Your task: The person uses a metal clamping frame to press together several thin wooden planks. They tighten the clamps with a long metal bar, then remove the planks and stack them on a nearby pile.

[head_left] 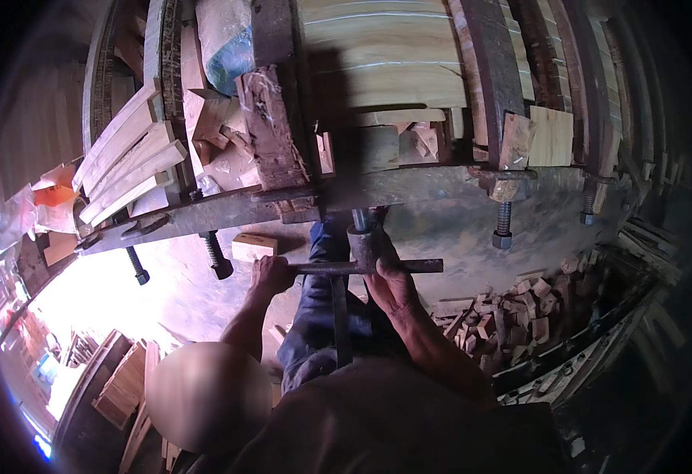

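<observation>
A dark metal T-handle socket wrench [326, 268] lies crosswise in front of my body. My left hand [271, 276] is closed around the left end of its bar. Close to the joint of bar and socket, my right hand [391, 280] grips the wrench, its fingers partly hidden behind the metal. The socket [364, 246] points away from me and meets a clamp screw [361, 218] at the edge of a long metal beam [425, 183]. Beyond the beam, pale wood boards [385, 47] lie side by side between dark clamp bars [492, 67].
More clamp screws [502, 225] stick out of the beam toward me. Loose wood strips [128, 158] lean at the left. A small wood block [254, 247] sits beyond my left hand. Offcuts [520, 316] are heaped at the right. A round blurred patch [207, 395] covers the lower left.
</observation>
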Demonstrator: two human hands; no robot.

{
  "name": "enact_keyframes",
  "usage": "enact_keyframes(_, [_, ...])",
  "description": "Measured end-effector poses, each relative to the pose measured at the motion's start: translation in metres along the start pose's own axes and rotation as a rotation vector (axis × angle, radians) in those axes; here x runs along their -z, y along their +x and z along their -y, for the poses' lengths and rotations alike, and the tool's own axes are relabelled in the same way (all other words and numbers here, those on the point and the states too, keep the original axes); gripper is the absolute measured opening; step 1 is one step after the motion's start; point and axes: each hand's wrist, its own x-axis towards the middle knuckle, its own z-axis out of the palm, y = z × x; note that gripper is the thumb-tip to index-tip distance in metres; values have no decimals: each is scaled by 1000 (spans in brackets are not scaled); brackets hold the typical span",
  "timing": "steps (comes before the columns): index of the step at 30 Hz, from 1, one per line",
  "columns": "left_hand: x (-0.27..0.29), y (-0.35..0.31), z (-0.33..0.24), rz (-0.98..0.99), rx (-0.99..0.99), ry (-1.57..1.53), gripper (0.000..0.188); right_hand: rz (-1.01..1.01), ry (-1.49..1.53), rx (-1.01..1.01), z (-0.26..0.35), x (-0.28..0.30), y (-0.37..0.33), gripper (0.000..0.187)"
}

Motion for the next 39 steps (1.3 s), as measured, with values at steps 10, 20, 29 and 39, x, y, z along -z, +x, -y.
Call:
enact_keyframes(10, [-31, 10, 15, 108, 12, -104, 57, -13, -356, -111, 13, -46, 0, 79])
enact_keyframes(20, [44, -72, -6, 103, 70, -139, 37, 213, -2097, -42, 10, -86, -25, 19])
enact_keyframes(29, [88, -166, -66, 40, 313, 6, 36, 1135, -2265, -732, -85, -100, 31, 46])
enact_keyframes(39, [161, -246, -268, -129, 587, 345, 22, 1266, -1954, -266, 37, -138, -44, 38])
